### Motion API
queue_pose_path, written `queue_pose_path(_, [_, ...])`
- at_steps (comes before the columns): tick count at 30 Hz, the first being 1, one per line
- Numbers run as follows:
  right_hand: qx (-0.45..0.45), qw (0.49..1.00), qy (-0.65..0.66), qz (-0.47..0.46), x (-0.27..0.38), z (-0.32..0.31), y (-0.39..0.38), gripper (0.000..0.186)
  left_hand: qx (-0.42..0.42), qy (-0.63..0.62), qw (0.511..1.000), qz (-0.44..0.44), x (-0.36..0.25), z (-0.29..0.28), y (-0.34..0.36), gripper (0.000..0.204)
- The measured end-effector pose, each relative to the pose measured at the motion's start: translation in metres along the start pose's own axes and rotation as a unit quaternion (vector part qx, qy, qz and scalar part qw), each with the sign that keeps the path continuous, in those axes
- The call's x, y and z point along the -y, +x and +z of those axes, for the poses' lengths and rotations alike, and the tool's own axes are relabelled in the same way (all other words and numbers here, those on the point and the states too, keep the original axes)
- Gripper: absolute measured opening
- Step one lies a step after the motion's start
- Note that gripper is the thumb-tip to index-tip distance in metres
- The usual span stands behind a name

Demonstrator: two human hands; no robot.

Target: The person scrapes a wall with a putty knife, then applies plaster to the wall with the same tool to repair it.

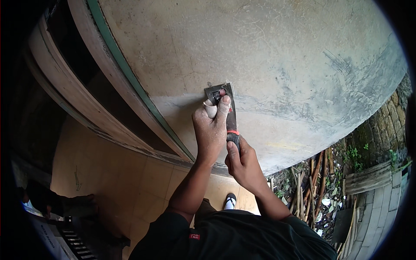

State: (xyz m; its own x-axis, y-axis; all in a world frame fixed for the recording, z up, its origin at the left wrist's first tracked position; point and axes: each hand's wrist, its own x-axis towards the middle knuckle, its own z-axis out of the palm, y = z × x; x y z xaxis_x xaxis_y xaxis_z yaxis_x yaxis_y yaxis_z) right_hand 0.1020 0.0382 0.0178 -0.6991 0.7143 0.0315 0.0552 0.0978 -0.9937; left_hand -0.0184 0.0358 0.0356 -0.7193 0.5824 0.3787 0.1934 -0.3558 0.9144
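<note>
Both my hands are on a putty knife (231, 117) with a wide dark blade and a black and red handle, its blade against the wall (260, 56). My right hand (243, 162) is wrapped round the handle. My left hand (209, 128), dusted with white powder, grips up at the blade, thumb along its face. A white, curved, hollow-looking piece (210, 109) sits at the left hand's fingers; I cannot make out exactly what it is. The wall is pale and worn above, with grey smears and a whiter band around and below the blade.
A green-edged wooden frame (125, 71) borders the wall at the left. Below lies a tan tiled floor (143, 182), with my sandalled foot (230, 201) on it. Sticks (314, 182) and rubble lie at the lower right. Dark slatted furniture (80, 242) stands at the lower left.
</note>
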Motion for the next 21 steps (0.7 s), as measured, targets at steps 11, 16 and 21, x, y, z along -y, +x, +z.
queue_pose_path(11, [-0.007, 0.999, 0.001, -0.049, -0.022, 0.002, -0.003, 0.024, 0.000, -0.022, 0.998, -0.063, 0.002, 0.003, -0.001, 0.030])
queue_pose_path(16, [-0.011, 0.999, -0.018, -0.026, -0.034, 0.006, -0.011, 0.024, -0.032, 0.008, 0.996, -0.078, 0.023, 0.000, -0.016, 0.030])
queue_pose_path(21, [-0.021, 0.999, -0.020, -0.043, -0.015, 0.004, -0.003, 0.029, -0.021, -0.031, 0.999, -0.036, 0.002, 0.000, 0.003, 0.033])
